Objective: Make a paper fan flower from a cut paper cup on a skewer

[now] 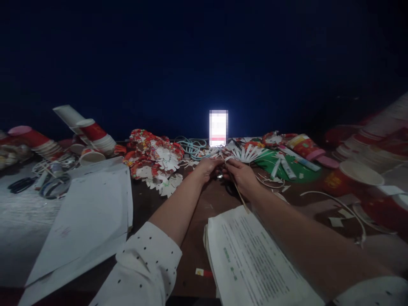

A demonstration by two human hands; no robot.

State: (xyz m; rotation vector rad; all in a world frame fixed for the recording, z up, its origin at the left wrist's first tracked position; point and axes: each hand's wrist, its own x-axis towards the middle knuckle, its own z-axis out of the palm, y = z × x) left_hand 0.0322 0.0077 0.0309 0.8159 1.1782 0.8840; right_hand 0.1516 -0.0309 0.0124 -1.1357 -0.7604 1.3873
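My left hand (208, 168) and my right hand (241, 175) meet at the middle of the table, fingertips close together. A thin wooden-looking stick (241, 198) slants down from under my right fingers towards the printed papers. My right fingers are pinched on it, with a bit of white material at their tips. The fingers of my left hand are closed too; what they grip is too small and dim to make out. Just beyond my right hand lies white paper cut into a fan of strips (245, 153). A lit screen (218, 127), blurred out, stands upright behind both hands.
Red-and-white cut paper pieces (156, 155) lie heaped left of centre. Paper cup stacks (97, 135) stand on both sides. White sheets (92, 208) cover the left, printed papers (251, 255) the front. Tubes (287, 168) rest on a green sheet (302, 168); a pale blue cord (193, 146) lies behind.
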